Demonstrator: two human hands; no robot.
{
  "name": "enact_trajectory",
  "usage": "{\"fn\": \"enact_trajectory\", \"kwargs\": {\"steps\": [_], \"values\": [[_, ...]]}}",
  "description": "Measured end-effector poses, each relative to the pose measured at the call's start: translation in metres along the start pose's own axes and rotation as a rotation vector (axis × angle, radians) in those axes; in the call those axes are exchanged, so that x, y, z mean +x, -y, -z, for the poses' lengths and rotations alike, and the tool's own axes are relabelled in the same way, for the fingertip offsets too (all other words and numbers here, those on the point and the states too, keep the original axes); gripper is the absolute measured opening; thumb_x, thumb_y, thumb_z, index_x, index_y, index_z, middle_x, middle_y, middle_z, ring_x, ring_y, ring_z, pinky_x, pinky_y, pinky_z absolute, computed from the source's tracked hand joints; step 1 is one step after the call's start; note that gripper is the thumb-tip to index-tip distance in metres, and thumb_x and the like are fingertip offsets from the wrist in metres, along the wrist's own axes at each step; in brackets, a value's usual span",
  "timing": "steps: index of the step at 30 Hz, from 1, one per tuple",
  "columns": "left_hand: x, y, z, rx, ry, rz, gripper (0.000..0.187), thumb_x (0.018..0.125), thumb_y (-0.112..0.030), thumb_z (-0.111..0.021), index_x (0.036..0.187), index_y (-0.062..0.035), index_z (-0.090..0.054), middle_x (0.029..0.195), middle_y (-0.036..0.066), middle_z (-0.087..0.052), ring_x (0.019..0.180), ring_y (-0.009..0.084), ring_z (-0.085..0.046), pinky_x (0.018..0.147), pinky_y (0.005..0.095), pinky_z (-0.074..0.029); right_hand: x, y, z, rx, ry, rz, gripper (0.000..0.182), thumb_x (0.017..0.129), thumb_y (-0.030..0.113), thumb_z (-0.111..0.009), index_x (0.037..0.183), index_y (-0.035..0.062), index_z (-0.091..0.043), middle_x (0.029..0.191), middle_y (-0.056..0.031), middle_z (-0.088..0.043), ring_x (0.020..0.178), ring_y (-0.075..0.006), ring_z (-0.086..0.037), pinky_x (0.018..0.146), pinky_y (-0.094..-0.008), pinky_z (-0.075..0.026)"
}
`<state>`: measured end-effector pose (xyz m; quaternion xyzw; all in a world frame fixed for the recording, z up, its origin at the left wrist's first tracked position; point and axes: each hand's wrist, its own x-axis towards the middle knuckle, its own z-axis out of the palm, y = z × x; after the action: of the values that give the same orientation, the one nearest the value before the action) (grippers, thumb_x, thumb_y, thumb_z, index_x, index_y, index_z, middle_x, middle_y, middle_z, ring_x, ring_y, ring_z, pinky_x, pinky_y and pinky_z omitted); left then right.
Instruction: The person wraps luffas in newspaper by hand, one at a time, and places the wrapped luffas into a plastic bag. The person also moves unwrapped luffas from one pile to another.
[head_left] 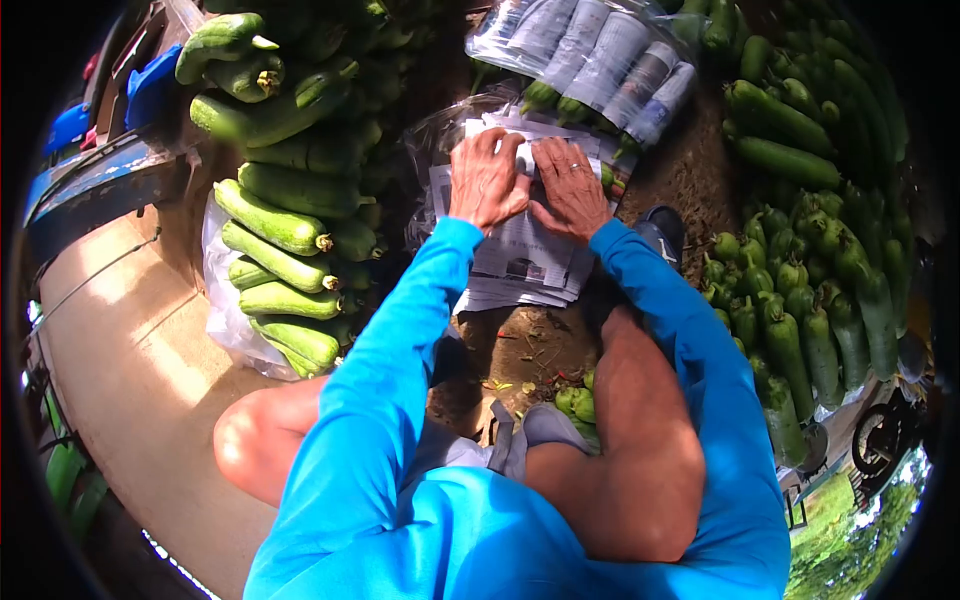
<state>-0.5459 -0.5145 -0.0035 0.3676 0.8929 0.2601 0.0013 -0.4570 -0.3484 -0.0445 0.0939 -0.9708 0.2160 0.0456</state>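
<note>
"What takes up the most room?"
"The person's blue shirt (pixel 370 400), its long sleeves stretched forward. Then the green gourds: a big heap on the right (pixel 785 160) and another heap on the left (pixel 270 215), edged by a pale plastic sheet (pixel 222 290)."
"Anything to read?"
"Beyond the hands, a clear plastic bag (pixel 500 45) covers a row of newspaper-wrapped bundles (pixel 600 80). There's print on them, but it's too small to make out."
"And nearer?"
"A stack of newspaper sheets (pixel 525 255) on the ground between the feet. It carries columns of dark text and pictures, illegible too."
"Where are the hands?"
"Both on the paper, at the far part of the stack. The left hand (pixel 485 180) has its fingers bent and close together; the right hand (pixel 572 188) has its fingers bent, thumb turned inward. I can't tell whether either is clamped on the paper."
"Smallest thing?"
"A ring (pixel 575 166) on the right hand."
</note>
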Motion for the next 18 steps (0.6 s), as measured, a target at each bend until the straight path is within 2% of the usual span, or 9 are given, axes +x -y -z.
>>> {"fn": "enact_trajectory", "kwargs": {"steps": [3,6,7,9,10,12,15,16,18], "values": [[-0.048,-0.031,0.002,-0.147,-0.091,0.269,0.035,0.074,-0.007,-0.063,0.108,-0.0066,-0.06,0.105,0.015,-0.061,0.101,0.034,-0.058,0.091,0.0435,-0.045,0.018,-0.013,-0.007,-0.133,0.019,-0.028,0.087,0.078,0.054,-0.068,0.139,0.0,-0.037,0.139,-0.0201,-0.04,0.129,-0.0396,-0.038,0.105,-0.0533,-0.034],[-0.08,-0.036,-0.03,-0.585,0.0,0.686,0.036,0.085,-0.013,-0.062,0.119,-0.001,-0.058,0.105,0.013,-0.062,0.082,0.0226,-0.063,0.074,0.0366,-0.053,0.039,-0.021,-0.006,-0.199,0.051,-0.131,0.079,0.07,0.047,-0.077,0.13,0.0066,-0.045,0.131,-0.0171,-0.044,0.12,-0.0348,-0.043,0.093,-0.0487,-0.039],[-0.084,-0.034,-0.037,-0.587,-0.014,0.687,0.036,0.085,-0.013,-0.062,0.119,-0.001,-0.058,0.105,0.013,-0.062,0.082,0.0226,-0.063,0.074,0.0366,-0.053,0.044,-0.022,-0.004,-0.204,0.049,-0.118,0.079,0.07,0.047,-0.077,0.13,0.0066,-0.045,0.131,-0.0171,-0.044,0.12,-0.0348,-0.043,0.093,-0.0487,-0.039],[-0.082,-0.032,-0.046,-1.257,0.038,1.129,0.041,0.092,-0.021,-0.056,0.128,-0.0019,-0.053,0.105,0.01,-0.062,0.079,0.0167,-0.062,0.07,0.032,-0.054,0.054,-0.023,0.007,-0.236,0.21,-0.122,0.069,0.066,0.042,-0.08,0.118,0.0098,-0.05,0.12,-0.0126,-0.048,0.114,-0.0313,-0.047,0.087,-0.0476,-0.04],[-0.079,-0.03,-0.048,-1.252,0.093,1.135,0.047,0.098,-0.035,-0.052,0.133,-0.0038,-0.049,0.104,0.007,-0.06,0.081,0.0145,-0.061,0.069,0.0287,-0.053,0.059,-0.024,0.016,-0.27,0.221,-0.07,0.06,0.064,0.04,-0.081,0.108,0.0113,-0.052,0.109,-0.0091,-0.05,0.106,-0.0294,-0.052,0.082,-0.0477,-0.042],[-0.069,-0.031,-0.044,-1.26,0.1,1.118,0.054,0.1,-0.047,-0.05,0.132,-0.0034,-0.05,0.105,0.007,-0.061,0.08,0.0137,-0.059,0.067,0.0266,-0.051,0.068,-0.024,0.019,-0.248,0.296,-0.094,0.06,0.064,0.042,-0.08,0.109,0.0123,-0.053,0.107,-0.0088,-0.051,0.102,-0.0303,-0.054,0.08,-0.0487,-0.043],[-0.066,-0.02,-0.05,-1.231,0.16,1.087,0.077,0.099,-0.065,-0.038,0.149,-0.0062,-0.038,0.118,0.008,-0.058,0.086,0.0124,-0.055,0.069,0.026,-0.047,0.069,-0.025,0.028,0.092,0.357,-0.253,0.055,0.07,0.05,-0.076,0.1,0.006,-0.063,0.099,-0.0145,-0.064,0.09,-0.0356,-0.063,0.074,-0.048,-0.047],[-0.064,-0.016,-0.045,-1.208,0.281,1.068,0.078,0.1,-0.065,-0.03,0.152,-0.0065,-0.033,0.137,0.013,-0.052,0.109,0.0231,-0.056,0.085,0.0338,-0.049,0.07,-0.023,0.033,0.231,0.439,-0.31,0.057,0.072,0.055,-0.074,0.097,0.0037,-0.067,0.095,-0.0171,-0.068,0.085,-0.0379,-0.065,0.072,-0.0474,-0.049],[-0.06,-0.019,-0.037,-1.245,0.247,0.981,0.079,0.099,-0.069,-0.031,0.154,-0.0119,-0.031,0.136,0.01,-0.053,0.113,0.0206,-0.056,0.085,0.0324,-0.05,0.061,-0.019,0.029,0.677,0.395,-0.357,0.061,0.079,0.058,-0.072,0.093,-0.0018,-0.07,0.073,-0.014,-0.065,0.067,-0.0248,-0.064,0.062,-0.0386,-0.048]]}}
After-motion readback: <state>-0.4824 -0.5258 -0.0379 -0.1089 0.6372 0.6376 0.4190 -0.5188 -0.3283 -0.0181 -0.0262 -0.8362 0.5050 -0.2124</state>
